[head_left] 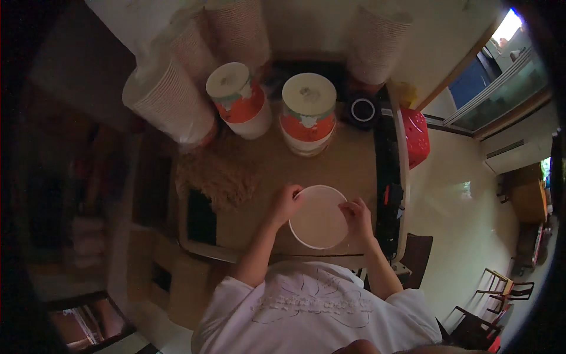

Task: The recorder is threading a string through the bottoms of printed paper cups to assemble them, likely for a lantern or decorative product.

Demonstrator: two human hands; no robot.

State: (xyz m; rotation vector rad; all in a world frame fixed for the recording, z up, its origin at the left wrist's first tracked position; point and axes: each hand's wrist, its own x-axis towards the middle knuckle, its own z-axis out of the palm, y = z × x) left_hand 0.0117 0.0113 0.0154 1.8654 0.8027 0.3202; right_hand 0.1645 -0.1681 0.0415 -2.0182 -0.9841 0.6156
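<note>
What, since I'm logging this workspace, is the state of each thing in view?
Round white piece: held at both sides.
Left hand: fingers closed on the piece's left rim.
Right hand: fingers closed on its right rim.
Left orange tub: standing; lidded or open unclear.
Right orange tub: same.
Left pale stacks: nested.
Right pale stack: nested.
Brown shreds: loose, heaped.

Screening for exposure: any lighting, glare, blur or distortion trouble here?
Head view: dim overall, left side murky, corners black; bright opening at upper right blown out; small glare patch on the floor; fisheye bending toward the picture's edge. Same view: left hand, right hand and white rim readable, finger detail soft.
</note>
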